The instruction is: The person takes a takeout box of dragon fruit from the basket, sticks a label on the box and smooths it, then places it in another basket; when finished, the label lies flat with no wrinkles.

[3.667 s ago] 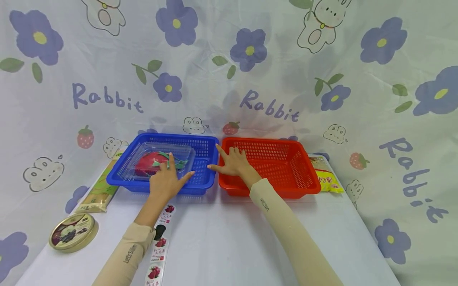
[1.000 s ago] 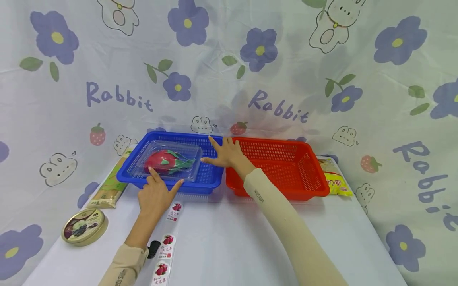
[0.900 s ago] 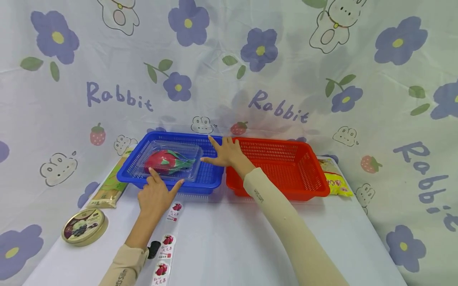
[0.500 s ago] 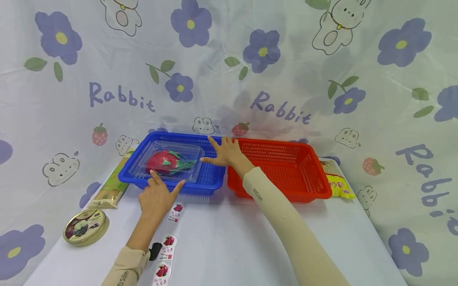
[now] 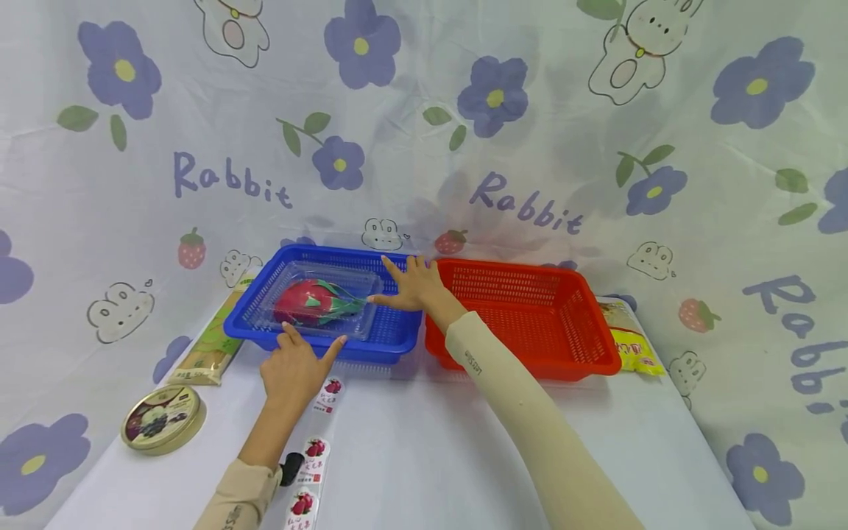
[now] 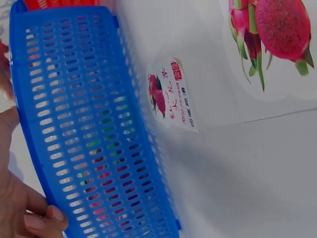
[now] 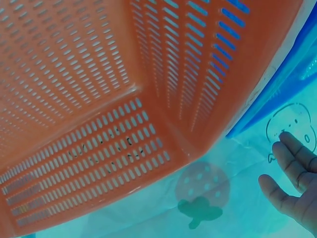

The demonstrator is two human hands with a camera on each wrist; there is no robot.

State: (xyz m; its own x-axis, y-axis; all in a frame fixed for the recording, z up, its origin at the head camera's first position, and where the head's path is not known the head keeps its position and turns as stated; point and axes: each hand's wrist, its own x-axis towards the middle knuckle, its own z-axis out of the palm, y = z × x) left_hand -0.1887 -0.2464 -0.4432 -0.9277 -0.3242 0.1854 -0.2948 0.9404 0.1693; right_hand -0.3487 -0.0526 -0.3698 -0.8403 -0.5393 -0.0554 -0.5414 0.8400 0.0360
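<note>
My left hand (image 5: 290, 368) is at the front rim of the blue basket (image 5: 265, 340), thumb and index finger spread. In the left wrist view its thumb and fingertips touch the rim of the blue basket (image 6: 74, 54). Inside that basket is a clear plastic box (image 5: 366, 280) with a red dragon fruit (image 5: 298, 303) showing green tips. My right hand (image 5: 417, 285) hovers over the blue basket's right end, beside the red basket (image 5: 523, 324). Its fingers are spread and hold nothing; in the right wrist view the hand (image 7: 299, 191) is apart from the red basket's wall.
At left lie a green noodle-like packet (image 5: 210, 342) and a round gold tin (image 5: 164, 419). A strip of dragon fruit stickers (image 5: 315, 449) runs along the white table (image 5: 424, 449). Behind the red basket's right side lies a yellow bag (image 5: 629, 338). A patterned cloth (image 5: 411, 118) hangs close behind.
Since the earliest frame, my left hand has drawn back from above the plastic box to the blue basket's front rim. My right hand has shifted left from the red basket. The view has drifted slightly.
</note>
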